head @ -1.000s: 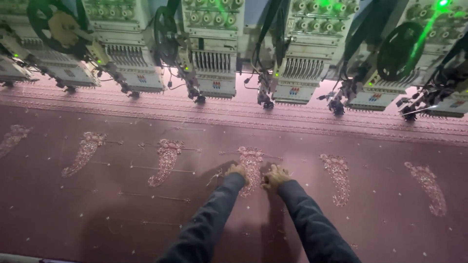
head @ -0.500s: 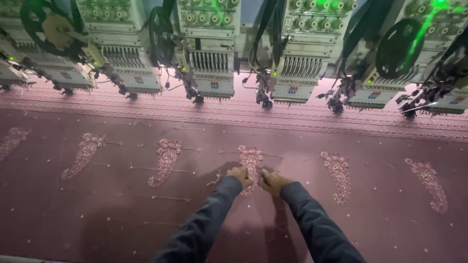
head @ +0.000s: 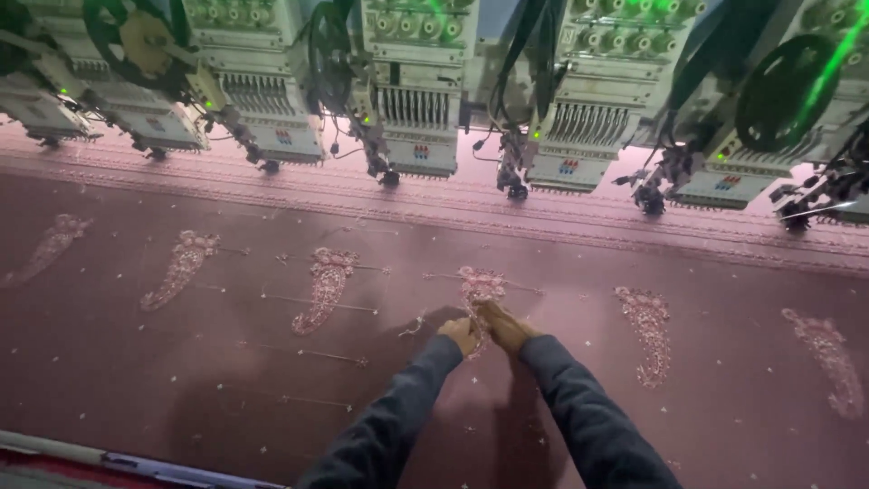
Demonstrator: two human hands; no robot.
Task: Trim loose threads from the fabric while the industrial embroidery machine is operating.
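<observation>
Both my hands rest close together on a leaf-shaped embroidered motif (head: 481,288) in the middle of a stretched dusky-pink cloth (head: 226,380). My left hand (head: 459,333) is curled on the motif's lower left side. My right hand (head: 503,326) lies on its lower right side, fingers pinched at the stitching. Whether either hand holds a thread or a small tool is too small to tell. Dark grey sleeves cover both arms.
A row of embroidery machine heads (head: 412,118) with needles, green lights and cables hangs over the cloth's far edge. More pink motifs (head: 323,288) (head: 647,330) lie in a row left and right. The frame's rail (head: 136,462) runs along the near left edge.
My hands have drawn closer together on the same motif, and my view has shifted slightly to the left. The cloth and machine heads have not moved.
</observation>
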